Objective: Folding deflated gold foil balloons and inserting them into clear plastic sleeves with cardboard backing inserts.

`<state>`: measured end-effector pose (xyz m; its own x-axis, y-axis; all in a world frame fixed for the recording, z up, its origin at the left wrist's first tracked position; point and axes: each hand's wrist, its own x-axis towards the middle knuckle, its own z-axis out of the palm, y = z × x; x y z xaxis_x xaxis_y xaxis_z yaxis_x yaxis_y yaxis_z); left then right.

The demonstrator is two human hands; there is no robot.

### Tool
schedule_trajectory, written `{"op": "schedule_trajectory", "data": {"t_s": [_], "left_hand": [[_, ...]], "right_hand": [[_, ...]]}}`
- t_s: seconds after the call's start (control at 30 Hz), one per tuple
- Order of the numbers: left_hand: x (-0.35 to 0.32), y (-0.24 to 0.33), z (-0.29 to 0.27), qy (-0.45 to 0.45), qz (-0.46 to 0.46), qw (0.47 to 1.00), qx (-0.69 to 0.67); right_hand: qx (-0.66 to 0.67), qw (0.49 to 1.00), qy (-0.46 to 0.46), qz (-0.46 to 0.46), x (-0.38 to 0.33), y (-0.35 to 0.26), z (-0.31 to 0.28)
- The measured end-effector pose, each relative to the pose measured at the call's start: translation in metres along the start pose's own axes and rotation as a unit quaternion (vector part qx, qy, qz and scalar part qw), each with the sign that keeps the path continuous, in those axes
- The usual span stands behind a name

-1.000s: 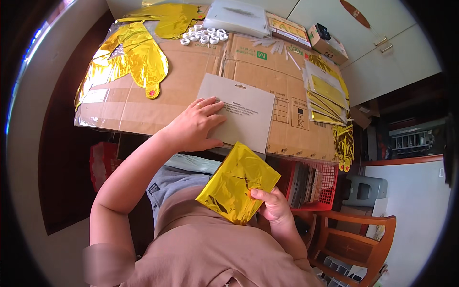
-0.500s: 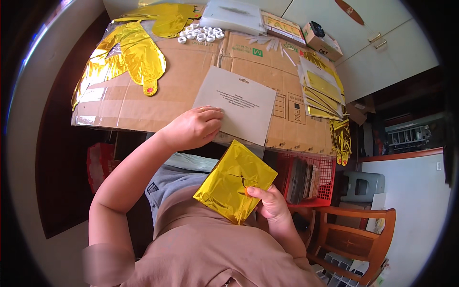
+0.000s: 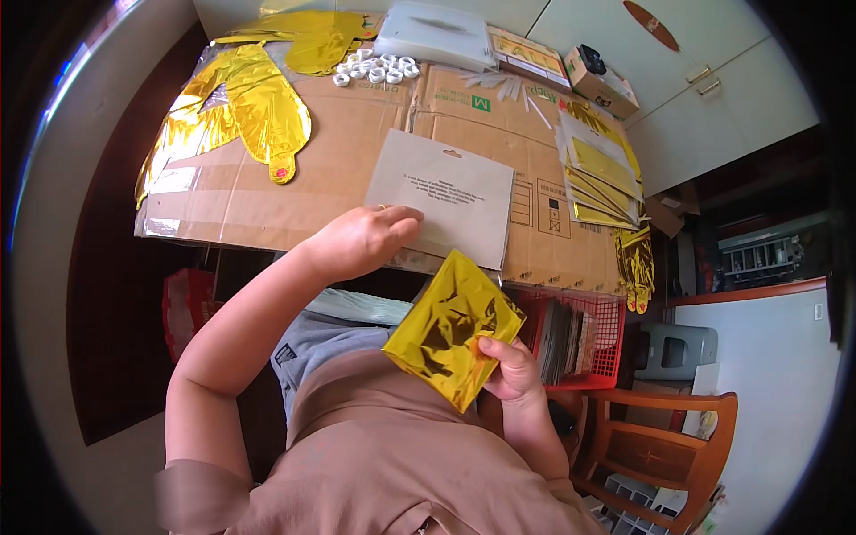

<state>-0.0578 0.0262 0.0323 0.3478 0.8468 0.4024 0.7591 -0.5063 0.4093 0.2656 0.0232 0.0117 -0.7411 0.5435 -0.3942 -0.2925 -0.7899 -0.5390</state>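
Right hand (image 3: 513,370) grips the folded gold foil piece (image 3: 453,328) by its lower corner above the lap, left hand (image 3: 361,239) rests fingers-down on the grey card (image 3: 443,194) on the cardboard-covered surface (image 3: 267,192); advise pinning the card flat and keeping the foil uncreased.

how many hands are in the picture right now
2. The left hand rests on the grey card at the cardboard's near edge; the right hand holds a folded gold foil over the lap.
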Motion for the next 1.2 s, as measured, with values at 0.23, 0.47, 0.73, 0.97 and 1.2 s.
{"op": "schedule_trajectory", "data": {"t_s": [0.23, 0.47, 0.73, 0.97, 1.2], "left_hand": [[-0.004, -0.002, 0.013, 0.022, 0.069, 0.995, 0.065], [-0.011, -0.002, 0.018, 0.071, 0.062, 0.99, 0.103], [-0.017, 0.003, 0.017, 0.096, 0.012, 0.992, 0.077], [-0.014, 0.015, 0.019, 0.098, 0.003, 0.994, 0.044], [-0.013, 0.022, 0.028, 0.096, -0.005, 0.994, 0.053]], "right_hand": [[0.049, 0.998, -0.041, -0.026, -0.008, -0.009, -0.002], [0.028, 0.999, -0.017, 0.012, -0.007, -0.008, 0.02], [-0.061, 0.997, 0.036, -0.011, 0.001, -0.013, 0.047], [-0.095, 0.993, 0.057, -0.041, 0.003, -0.018, 0.054], [-0.089, 0.983, 0.122, -0.108, 0.015, -0.013, 0.045]]}}
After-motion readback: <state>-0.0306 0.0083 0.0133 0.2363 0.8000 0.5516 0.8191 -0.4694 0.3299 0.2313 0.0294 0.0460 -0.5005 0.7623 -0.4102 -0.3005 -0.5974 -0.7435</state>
